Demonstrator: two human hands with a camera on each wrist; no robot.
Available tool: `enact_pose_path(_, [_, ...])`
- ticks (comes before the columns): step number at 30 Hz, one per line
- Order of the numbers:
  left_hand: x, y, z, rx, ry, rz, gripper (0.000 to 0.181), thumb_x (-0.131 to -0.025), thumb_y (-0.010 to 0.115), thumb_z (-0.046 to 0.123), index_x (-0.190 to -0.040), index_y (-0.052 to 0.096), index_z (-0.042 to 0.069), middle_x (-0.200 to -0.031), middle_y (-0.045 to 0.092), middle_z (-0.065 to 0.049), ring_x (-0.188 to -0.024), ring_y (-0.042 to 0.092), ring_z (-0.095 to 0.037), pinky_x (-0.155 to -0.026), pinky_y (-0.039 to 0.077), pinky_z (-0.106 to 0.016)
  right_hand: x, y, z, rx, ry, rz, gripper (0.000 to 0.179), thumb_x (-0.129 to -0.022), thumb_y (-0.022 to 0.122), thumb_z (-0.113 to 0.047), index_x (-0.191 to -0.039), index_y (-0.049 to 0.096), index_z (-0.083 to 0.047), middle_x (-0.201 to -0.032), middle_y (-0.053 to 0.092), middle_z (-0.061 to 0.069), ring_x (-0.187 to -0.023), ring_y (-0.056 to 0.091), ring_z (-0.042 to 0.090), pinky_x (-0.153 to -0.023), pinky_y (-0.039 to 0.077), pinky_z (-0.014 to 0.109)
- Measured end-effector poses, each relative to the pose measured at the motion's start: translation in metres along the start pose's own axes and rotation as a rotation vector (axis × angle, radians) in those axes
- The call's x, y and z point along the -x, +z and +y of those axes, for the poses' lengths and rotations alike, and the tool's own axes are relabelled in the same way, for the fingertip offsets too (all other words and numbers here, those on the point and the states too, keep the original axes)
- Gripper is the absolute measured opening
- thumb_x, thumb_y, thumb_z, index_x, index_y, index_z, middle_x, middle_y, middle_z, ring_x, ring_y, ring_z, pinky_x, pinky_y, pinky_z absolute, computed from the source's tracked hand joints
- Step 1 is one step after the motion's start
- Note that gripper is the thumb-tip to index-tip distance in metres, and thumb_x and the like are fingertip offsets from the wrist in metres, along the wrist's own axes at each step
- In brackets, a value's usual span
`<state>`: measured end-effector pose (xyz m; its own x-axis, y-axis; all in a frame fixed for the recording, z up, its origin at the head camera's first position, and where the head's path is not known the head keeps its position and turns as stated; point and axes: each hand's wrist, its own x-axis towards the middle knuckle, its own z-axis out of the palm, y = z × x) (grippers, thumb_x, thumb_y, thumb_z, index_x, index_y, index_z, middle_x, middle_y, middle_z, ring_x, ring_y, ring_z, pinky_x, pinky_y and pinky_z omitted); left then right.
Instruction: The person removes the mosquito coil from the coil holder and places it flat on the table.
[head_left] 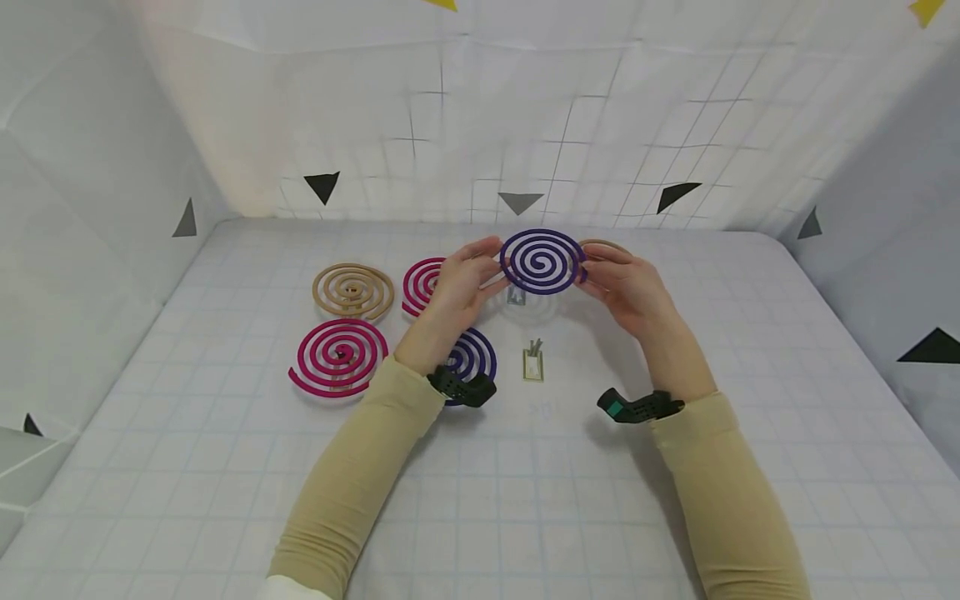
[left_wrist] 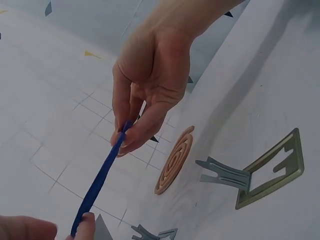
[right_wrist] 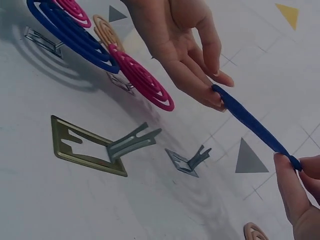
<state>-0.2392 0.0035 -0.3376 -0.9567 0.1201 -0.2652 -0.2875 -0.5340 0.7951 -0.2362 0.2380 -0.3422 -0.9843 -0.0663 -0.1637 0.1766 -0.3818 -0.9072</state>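
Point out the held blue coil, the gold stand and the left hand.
Held blue coil (head_left: 539,264): head view, innermost turn.
Gold stand (right_wrist: 118,149): right wrist view, prong base.
Left hand (head_left: 461,286): head view, its back.

dark triangles (head_left: 322,184) on white gridded wall (head_left: 495,125)

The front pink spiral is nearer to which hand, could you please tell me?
Left. The left hand is beyond and right of the front pink spiral; the right hand is farther right, across the purple spiral.
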Motion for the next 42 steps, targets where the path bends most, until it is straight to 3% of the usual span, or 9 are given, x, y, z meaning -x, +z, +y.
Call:
enact_pose_path(5, [0.003, 0.003, -0.001, 0.000, -0.004, 0.005, 0.046, -0.095, 0.047, -0.012, -0.139, 0.053, 0.000, -0.142, 0.054, -0.013, -0.127, 0.057, -0.027, -0.107, 0.049, -0.041, 0.001, -0.005, -0.005, 0.015, 0.016, -0.010, 0.042, -0.096, 0.058, 0.006, -0.137, 0.050, 0.007, -0.109, 0.069, 0.007, -0.094, 0.070, 0.018, -0.084, 0.060, 0.028])
enact_pose_path(11, [0.006, 0.008, -0.003, 0.013, -0.031, 0.015, 0.045, -0.097, 0.049, -0.010, -0.141, 0.050, 0.000, -0.142, 0.053, -0.014, -0.127, 0.057, -0.026, -0.106, 0.050, -0.038, 0.002, -0.010, -0.010, 0.032, 0.045, 0.033, 0.043, -0.095, 0.062, 0.003, -0.137, 0.053, 0.002, -0.114, 0.066, 0.005, -0.094, 0.070, 0.016, -0.083, 0.061, 0.028])
enact_pose_path(18, [0.011, 0.013, -0.007, 0.018, -0.045, 0.002, 0.046, -0.097, 0.051, -0.008, -0.142, 0.049, 0.000, -0.142, 0.052, -0.014, -0.127, 0.057, -0.025, -0.106, 0.050, -0.036, 0.003, -0.016, -0.017, 0.063, 0.030, 0.017, 0.046, -0.094, 0.062, 0.004, -0.139, 0.051, 0.003, -0.116, 0.066, 0.006, -0.097, 0.069, 0.016, -0.086, 0.060, 0.030])
enact_pose_path(26, [0.014, 0.022, -0.013, 0.010, -0.061, -0.055, 0.044, -0.097, 0.052, -0.005, -0.140, 0.051, 0.002, -0.136, 0.056, -0.015, -0.112, 0.060, -0.022, -0.101, 0.054, -0.037, 0.009, -0.031, -0.029, 0.111, 0.019, 0.028, 0.034, -0.093, 0.067, -0.001, -0.127, 0.064, -0.005, -0.119, 0.063, 0.005, -0.101, 0.068, 0.014, -0.085, 0.059, 0.025])
enact_pose_path(31, [0.017, 0.026, -0.016, 0.008, -0.061, -0.097, 0.043, -0.097, 0.052, -0.005, -0.140, 0.052, 0.002, -0.135, 0.058, -0.013, -0.119, 0.062, -0.025, -0.101, 0.053, -0.037, 0.011, -0.040, -0.035, 0.072, 0.016, 0.032, 0.023, -0.092, 0.067, 0.001, -0.112, 0.073, -0.009, -0.114, 0.067, 0.003, -0.097, 0.069, 0.014, -0.083, 0.060, 0.025])
enact_pose_path(37, [0.019, 0.029, -0.019, 0.011, -0.059, -0.123, 0.043, -0.097, 0.052, -0.006, -0.139, 0.053, 0.002, -0.138, 0.057, -0.012, -0.125, 0.060, -0.027, -0.104, 0.051, -0.034, 0.013, -0.049, -0.039, 0.102, 0.015, 0.050, 0.045, -0.089, 0.072, -0.003, -0.133, 0.062, -0.004, -0.117, 0.067, 0.002, -0.100, 0.069, 0.013, -0.084, 0.060, 0.024])
enact_pose_path(42, [0.021, 0.033, -0.023, 0.023, -0.064, -0.134, 0.042, -0.098, 0.050, -0.008, -0.139, 0.053, 0.000, -0.140, 0.056, -0.014, -0.127, 0.058, -0.028, -0.105, 0.050, -0.033, 0.015, -0.056, -0.042, 0.127, 0.006, 0.036, 0.041, -0.089, 0.072, -0.005, -0.130, 0.065, -0.007, -0.120, 0.065, 0.003, -0.101, 0.069, 0.013, -0.085, 0.059, 0.025])
